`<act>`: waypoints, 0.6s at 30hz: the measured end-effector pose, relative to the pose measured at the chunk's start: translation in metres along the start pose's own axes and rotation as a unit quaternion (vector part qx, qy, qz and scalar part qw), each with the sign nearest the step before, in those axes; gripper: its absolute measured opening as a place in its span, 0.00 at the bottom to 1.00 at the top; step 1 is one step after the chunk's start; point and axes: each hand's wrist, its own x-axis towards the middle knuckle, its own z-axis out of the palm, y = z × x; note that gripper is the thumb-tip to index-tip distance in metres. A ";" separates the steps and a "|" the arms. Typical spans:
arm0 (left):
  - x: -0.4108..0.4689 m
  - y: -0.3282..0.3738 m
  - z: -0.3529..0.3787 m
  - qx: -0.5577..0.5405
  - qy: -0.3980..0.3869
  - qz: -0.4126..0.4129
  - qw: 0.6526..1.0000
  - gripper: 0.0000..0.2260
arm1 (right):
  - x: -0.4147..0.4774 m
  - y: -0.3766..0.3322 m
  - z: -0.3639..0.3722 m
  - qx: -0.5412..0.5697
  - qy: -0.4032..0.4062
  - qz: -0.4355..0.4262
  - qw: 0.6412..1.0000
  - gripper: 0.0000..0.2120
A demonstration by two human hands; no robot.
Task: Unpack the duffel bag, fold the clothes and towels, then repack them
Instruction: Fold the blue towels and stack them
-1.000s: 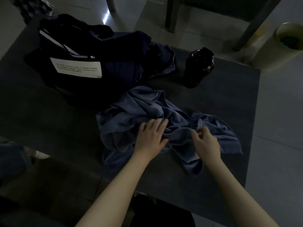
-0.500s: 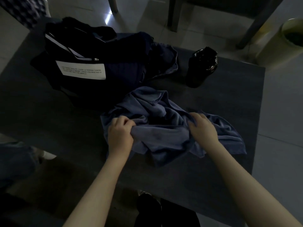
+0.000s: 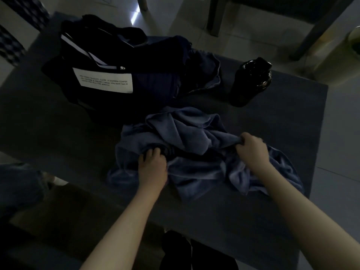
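A crumpled blue towel [image 3: 191,133] lies in a heap on the dark table [image 3: 58,137]. My left hand [image 3: 153,166] grips a fold at the heap's near left, its fingers curled into the cloth. At the right, my right hand [image 3: 252,150] clutches a raised ridge of the same towel. Behind them stands the black duffel bag [image 3: 101,61] with a white text label, and dark blue clothes [image 3: 200,71] spill from its right side.
A black bottle [image 3: 250,82] stands on the table to the right of the bag. Chair legs [image 3: 212,18] rise on the tiled floor beyond the table. A pale bin [image 3: 352,47] sits at the far right. The table's right edge is close to the towel.
Both hands shifted along the towel and took new grips. The left hand went from lying flat on the heap to gripping cloth. The towel is bunched differently.
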 end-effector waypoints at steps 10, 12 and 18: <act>0.005 0.007 0.007 -0.042 -0.042 0.033 0.998 0.27 | -0.048 0.019 -0.011 0.050 -0.018 0.103 0.993 0.14; 0.007 0.010 0.012 0.002 -0.067 0.047 0.997 0.26 | -0.052 0.019 0.008 0.033 -0.061 0.086 0.994 0.14; 0.010 0.028 0.006 -0.043 0.036 0.038 0.998 0.23 | -0.082 0.027 0.039 -0.091 -0.036 0.050 0.994 0.13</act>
